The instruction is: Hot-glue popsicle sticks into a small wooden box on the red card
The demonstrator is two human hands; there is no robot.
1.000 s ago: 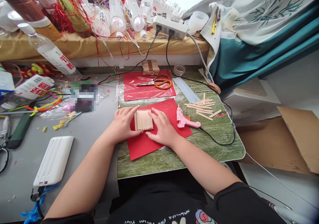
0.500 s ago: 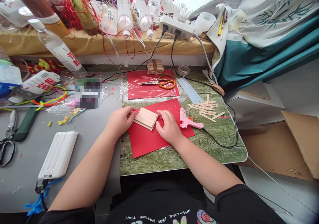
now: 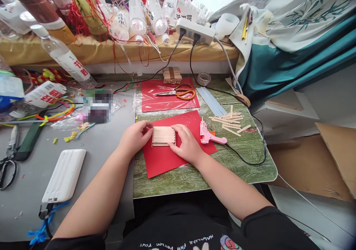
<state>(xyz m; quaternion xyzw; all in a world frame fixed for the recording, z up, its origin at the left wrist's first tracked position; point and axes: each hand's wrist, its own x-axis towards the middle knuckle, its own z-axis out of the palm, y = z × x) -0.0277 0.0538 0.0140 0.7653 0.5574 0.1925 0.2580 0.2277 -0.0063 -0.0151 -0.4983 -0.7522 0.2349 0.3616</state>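
Note:
A small panel of craft sticks (image 3: 164, 136), laid side by side with a stick along each end, is over a sheet of red paper (image 3: 161, 163). My left hand (image 3: 137, 137) grips its left edge between thumb and fingers. At the right edge, my right hand (image 3: 187, 143) holds it, with the fingers at the upper corner and the thumb at the lower one. Close to the right hand lies a pink hot glue gun (image 3: 207, 132). Loose craft sticks (image 3: 230, 121) are scattered beyond it.
Scissors (image 3: 178, 92) rest on plastic-wrapped red paper (image 3: 152, 102). Behind are a bundle of sticks (image 3: 171, 75) and a tape roll (image 3: 204, 79); glue sticks (image 3: 211, 101) lie to the right. A white power bank (image 3: 64, 176) sits at left. Black cords cross the table from a power strip (image 3: 196, 31).
The stick panel has turned from a slant to nearly square with me. My right hand has moved slightly left and closed onto its right edge.

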